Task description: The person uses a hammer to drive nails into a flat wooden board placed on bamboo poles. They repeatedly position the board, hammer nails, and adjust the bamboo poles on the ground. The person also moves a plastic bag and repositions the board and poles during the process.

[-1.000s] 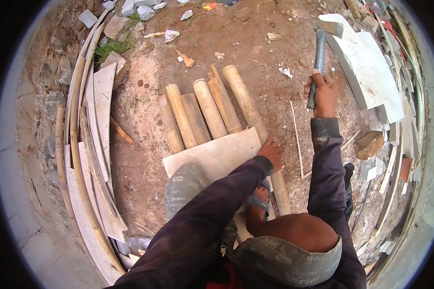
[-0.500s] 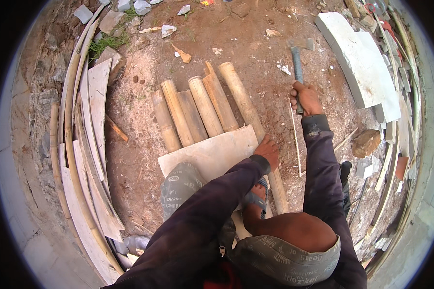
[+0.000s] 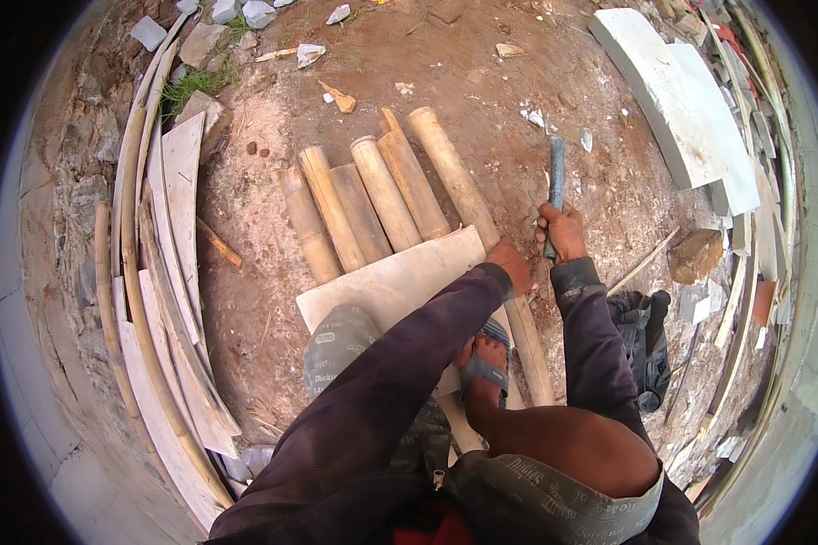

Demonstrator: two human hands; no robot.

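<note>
Right hand [image 3: 564,233] clenched around a smooth grey handle [image 3: 556,171]; left hand [image 3: 513,264], finger grip unclear, touches a round bamboo pole [image 3: 458,182]. Pale lettering [image 3: 553,505] patterns the trousers [image 3: 341,350].

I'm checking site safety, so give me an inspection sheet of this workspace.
Surface: reddish-brown dirt ground, with pale patches.
Job's things: bamboo pieces side by side, their near ends meeting or under a pale board; a longer pole to their right; a tool, its head not clear.
Clutter: stone chip and wood scrap beyond the bamboo.
Hands: left hand on the pole; right hand closed round the tool's handle.
Cables: nothing seen for certain.
Surroundings: white blocks at right, long strips at left.
</note>
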